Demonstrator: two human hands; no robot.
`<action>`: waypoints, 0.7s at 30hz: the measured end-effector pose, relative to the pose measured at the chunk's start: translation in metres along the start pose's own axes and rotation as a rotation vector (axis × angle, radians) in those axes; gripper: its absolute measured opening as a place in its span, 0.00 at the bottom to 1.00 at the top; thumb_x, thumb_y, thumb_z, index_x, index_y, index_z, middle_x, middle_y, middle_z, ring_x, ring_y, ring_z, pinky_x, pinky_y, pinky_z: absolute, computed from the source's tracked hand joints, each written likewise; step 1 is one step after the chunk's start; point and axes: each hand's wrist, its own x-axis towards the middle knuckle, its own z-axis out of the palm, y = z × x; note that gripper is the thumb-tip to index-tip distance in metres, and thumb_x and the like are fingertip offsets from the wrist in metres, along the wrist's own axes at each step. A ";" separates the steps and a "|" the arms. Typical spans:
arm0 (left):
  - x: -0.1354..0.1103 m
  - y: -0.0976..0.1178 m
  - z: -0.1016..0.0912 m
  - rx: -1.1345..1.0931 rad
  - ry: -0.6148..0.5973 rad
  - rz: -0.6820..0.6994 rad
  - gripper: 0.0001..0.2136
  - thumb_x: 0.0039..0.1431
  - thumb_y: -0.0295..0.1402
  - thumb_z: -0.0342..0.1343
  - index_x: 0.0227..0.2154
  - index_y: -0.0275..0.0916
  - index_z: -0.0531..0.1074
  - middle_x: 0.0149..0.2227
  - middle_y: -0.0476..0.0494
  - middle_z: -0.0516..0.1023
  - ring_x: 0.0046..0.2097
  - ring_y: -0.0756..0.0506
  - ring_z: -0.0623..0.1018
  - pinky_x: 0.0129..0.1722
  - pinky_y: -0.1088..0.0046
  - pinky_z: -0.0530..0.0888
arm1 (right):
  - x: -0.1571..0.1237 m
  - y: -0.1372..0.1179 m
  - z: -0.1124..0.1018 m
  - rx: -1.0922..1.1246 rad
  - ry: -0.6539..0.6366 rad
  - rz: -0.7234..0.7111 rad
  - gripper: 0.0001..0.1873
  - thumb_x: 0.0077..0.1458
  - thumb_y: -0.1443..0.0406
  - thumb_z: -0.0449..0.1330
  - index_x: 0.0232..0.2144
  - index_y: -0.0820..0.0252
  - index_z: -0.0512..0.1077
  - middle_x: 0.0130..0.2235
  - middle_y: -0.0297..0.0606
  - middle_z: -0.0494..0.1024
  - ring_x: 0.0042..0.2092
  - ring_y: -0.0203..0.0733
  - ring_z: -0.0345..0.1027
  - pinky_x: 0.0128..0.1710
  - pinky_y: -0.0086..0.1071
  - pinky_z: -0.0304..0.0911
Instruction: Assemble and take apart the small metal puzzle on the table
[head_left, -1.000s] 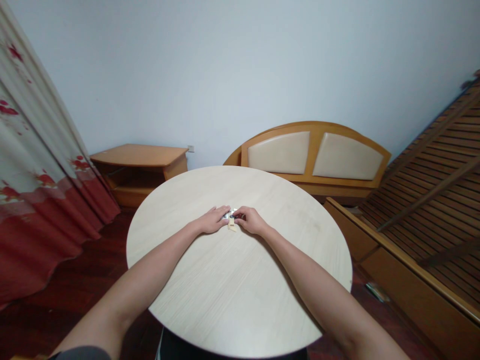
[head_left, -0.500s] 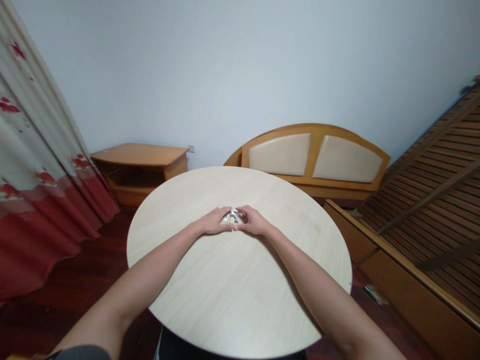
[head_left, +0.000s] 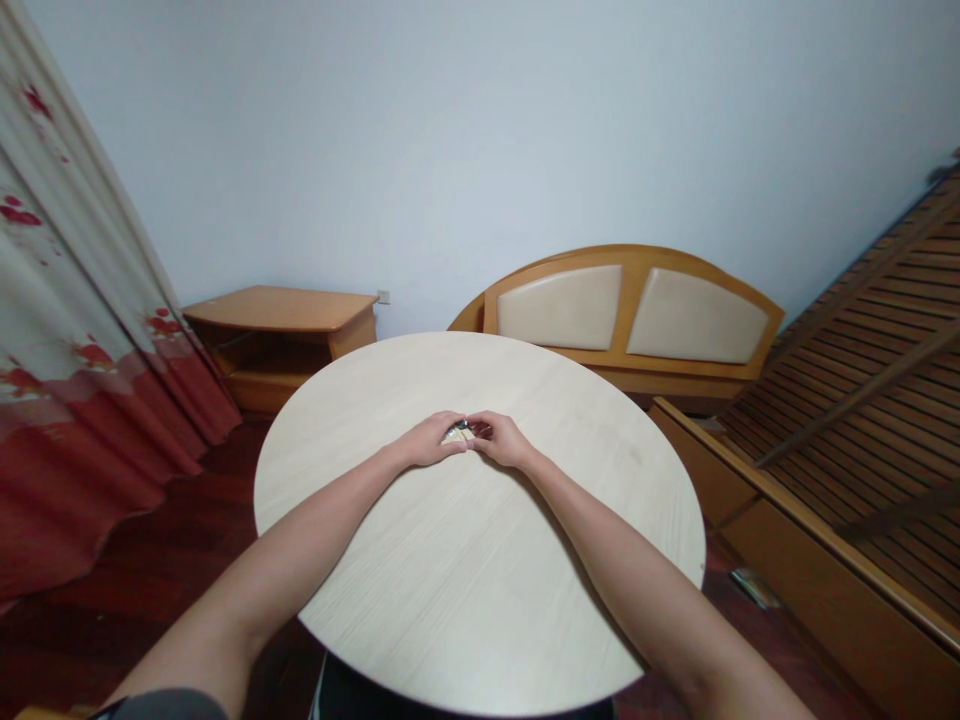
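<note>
The fingers [head_left: 448,424] of both hands are curled closed and meet from either side around a small pale object [head_left: 457,435], so it sits almost wholly hidden between the fingertips, with only a pale edge and a dark, metallic glint showing. From here I can't tell how firmly they are pressing or what exactly the object is. It looks light and thin, and probably fairly stiff, though that is only a guess from so small a view. Something this small would best be taken by its edges between fingertip and thumb, and a shiny face could make it slippery. The left hand [head_left: 427,440] and right hand [head_left: 501,441] rest low over the middle of a round, pale wood-grain tabletop [head_left: 480,590], with the left forearm [head_left: 292,535] and right forearm [head_left: 615,550] reaching in from the near edge. Beyond the tabletop stand a low honey-toned wooden cabinet [head_left: 277,320] and a padded headboard [head_left: 630,310] against a pale blue wall [head_left: 480,140]. To the right leans a slatted bed base [head_left: 862,400], to the left hangs a red-and-white floral curtain [head_left: 82,350], and a dark red wooden floor [head_left: 150,500] runs beneath everything.
</note>
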 end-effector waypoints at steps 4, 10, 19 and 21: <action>-0.001 -0.011 0.002 0.041 0.009 -0.034 0.22 0.69 0.44 0.58 0.59 0.36 0.74 0.57 0.31 0.79 0.58 0.35 0.78 0.62 0.52 0.73 | -0.001 0.003 -0.009 0.047 -0.008 0.046 0.21 0.50 0.71 0.73 0.49 0.61 0.81 0.46 0.43 0.84 0.42 0.43 0.79 0.46 0.36 0.75; -0.001 -0.021 0.005 0.036 0.050 -0.031 0.17 0.70 0.37 0.56 0.58 0.39 0.75 0.58 0.34 0.80 0.59 0.37 0.77 0.64 0.54 0.73 | -0.007 0.006 -0.041 -0.130 -0.068 0.041 0.26 0.44 0.69 0.77 0.48 0.61 0.83 0.46 0.43 0.83 0.39 0.42 0.76 0.43 0.35 0.73; -0.001 -0.018 0.004 -0.008 0.032 -0.009 0.27 0.62 0.44 0.67 0.60 0.38 0.73 0.60 0.32 0.77 0.61 0.35 0.76 0.66 0.52 0.71 | -0.002 0.004 -0.019 -0.172 -0.027 0.101 0.13 0.55 0.72 0.69 0.44 0.64 0.83 0.36 0.40 0.84 0.36 0.41 0.75 0.40 0.32 0.69; -0.001 -0.018 0.004 -0.004 0.024 -0.016 0.28 0.62 0.46 0.67 0.60 0.37 0.73 0.60 0.31 0.77 0.61 0.34 0.76 0.65 0.52 0.72 | 0.000 0.002 -0.014 -0.201 -0.009 0.079 0.12 0.56 0.72 0.68 0.44 0.63 0.83 0.37 0.41 0.84 0.36 0.41 0.75 0.41 0.33 0.70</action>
